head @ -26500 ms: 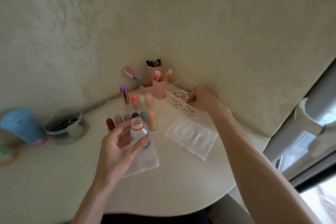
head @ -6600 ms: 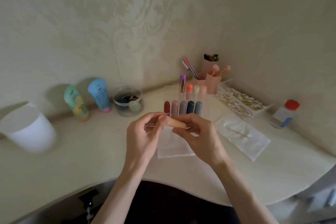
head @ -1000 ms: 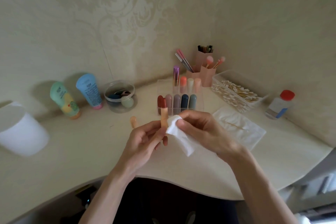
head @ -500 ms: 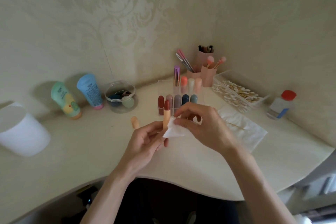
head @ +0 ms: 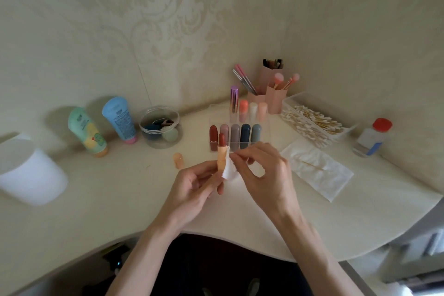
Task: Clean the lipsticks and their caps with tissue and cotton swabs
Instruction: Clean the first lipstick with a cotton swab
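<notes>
My left hand (head: 192, 187) grips an orange lipstick (head: 221, 154) upright above the table, its red tip exposed. My right hand (head: 262, 173) pinches a small white tissue (head: 228, 169) and holds it against the lipstick's tube. The orange cap (head: 178, 160) stands alone on the table to the left of my hands. Behind them, a clear organizer (head: 263, 120) holds several capped lipsticks in two rows. A tray of cotton swabs (head: 312, 121) sits at the right, with a flat tissue (head: 317, 168) carrying one swab in front of it.
A small bottle with a red cap (head: 372, 137) stands at the far right. Pink brush holders (head: 271, 94) are in the corner. A clear jar (head: 161, 127), two tubes (head: 103, 127) and a white container (head: 28, 170) line the left side.
My right hand has slid the tissue from over the lipstick's tip down to the side of its tube. The red tip now shows.
</notes>
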A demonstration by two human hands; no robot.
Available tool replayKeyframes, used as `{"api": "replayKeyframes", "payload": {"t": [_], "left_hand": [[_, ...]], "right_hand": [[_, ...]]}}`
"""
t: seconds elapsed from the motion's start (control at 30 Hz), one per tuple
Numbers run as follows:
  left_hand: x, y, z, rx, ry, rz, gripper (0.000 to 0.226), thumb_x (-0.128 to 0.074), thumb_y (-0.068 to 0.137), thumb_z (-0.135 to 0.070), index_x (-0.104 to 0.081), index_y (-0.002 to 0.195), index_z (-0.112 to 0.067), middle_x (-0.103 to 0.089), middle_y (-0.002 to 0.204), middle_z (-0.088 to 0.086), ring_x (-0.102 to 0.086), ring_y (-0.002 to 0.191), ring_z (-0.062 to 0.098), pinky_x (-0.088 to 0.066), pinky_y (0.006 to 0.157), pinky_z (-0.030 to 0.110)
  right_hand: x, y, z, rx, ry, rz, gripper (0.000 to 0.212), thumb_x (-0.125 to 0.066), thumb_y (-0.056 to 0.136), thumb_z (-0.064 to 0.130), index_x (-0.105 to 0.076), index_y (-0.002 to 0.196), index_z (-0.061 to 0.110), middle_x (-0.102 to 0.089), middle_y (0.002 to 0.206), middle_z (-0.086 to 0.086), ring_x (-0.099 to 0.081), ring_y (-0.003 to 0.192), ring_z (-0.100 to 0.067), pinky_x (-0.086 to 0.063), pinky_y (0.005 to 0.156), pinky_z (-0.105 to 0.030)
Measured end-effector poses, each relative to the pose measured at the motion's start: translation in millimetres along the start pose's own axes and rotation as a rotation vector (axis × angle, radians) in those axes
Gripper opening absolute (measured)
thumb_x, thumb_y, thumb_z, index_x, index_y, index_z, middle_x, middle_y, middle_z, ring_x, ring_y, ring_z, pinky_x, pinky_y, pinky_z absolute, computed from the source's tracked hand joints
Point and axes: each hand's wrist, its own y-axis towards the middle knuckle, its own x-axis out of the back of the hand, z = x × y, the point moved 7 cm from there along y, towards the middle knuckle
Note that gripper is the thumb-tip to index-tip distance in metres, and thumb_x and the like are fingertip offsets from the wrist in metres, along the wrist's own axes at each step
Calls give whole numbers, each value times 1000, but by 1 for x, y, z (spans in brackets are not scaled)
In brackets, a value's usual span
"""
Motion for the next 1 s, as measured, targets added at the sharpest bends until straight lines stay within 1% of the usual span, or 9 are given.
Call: {"api": "replayKeyframes", "payload": {"t": [0.13,0.23,0.4,0.53,0.6,0.67,0.77,0.9,1.0], "left_hand": [[-1,0,0,5,7,8,22,-63,98,-23,-78,114,-22,-63,72,7,-53,70,11,-41,69,20],[-1,-1,3,11,18,43,25,-61,101,-21,-76,121,-22,-63,76,8,-54,73,14,-42,71,26],[-5,-1,5,2,93,108,31,-58,104,-19,-75,123,-37,-68,97,26,-57,79,17,-46,79,34],[-9,1,6,19,87,140,30,-57,102,-29,-73,127,-37,-74,104,13,-57,86,14,-48,82,27],[-11,1,4,8,90,168,27,-53,106,-29,-74,122,-25,-71,92,4,-52,80,12,-44,77,22],[-11,0,2,-7,90,195,27,-49,108,-27,-74,116,-20,-64,82,-2,-43,71,15,-39,69,22],[-10,0,1,-5,73,229,27,-49,108,-27,-74,114,-20,-60,83,14,-37,70,25,-36,66,30],[-9,1,4,22,64,175,26,-53,106,-28,-78,111,-20,-54,71,1,-40,68,19,-36,63,25],[-7,4,5,34,41,72,23,-63,96,-28,-82,108,-27,-55,66,1,-46,65,17,-40,61,24]], "right_hand": [[-7,-8,-1,-66,160,71,21,-71,100,32,-82,93,16,-74,94,11,-70,91,-9,-53,79,-26],[-13,-13,-12,-211,323,131,19,-76,91,37,-84,97,21,-77,99,13,-71,99,-15,-46,80,-18],[-17,-12,-24,-247,415,260,20,-79,89,34,-85,102,19,-79,103,10,-71,103,-20,-48,81,-28],[-21,-14,-30,-295,459,357,20,-78,93,32,-84,109,23,-78,116,12,-71,109,-19,-53,87,-46],[-25,-16,-29,-332,500,387,18,-76,95,30,-84,108,21,-77,117,9,-74,94,-16,-56,84,-53],[-27,-18,-27,-366,551,393,19,-75,94,28,-84,106,17,-76,116,6,-71,79,-11,-57,77,-39],[-28,-18,-27,-387,605,382,21,-75,92,26,-84,103,10,-75,115,1,-67,70,-10,-49,69,-20],[-26,-18,-30,-363,567,326,14,-79,94,26,-85,100,15,-76,111,0,-70,81,-12,-52,72,-39],[-24,-18,-31,-372,560,278,13,-79,92,25,-86,99,16,-77,109,0,-68,94,-8,-47,73,-26]]}}
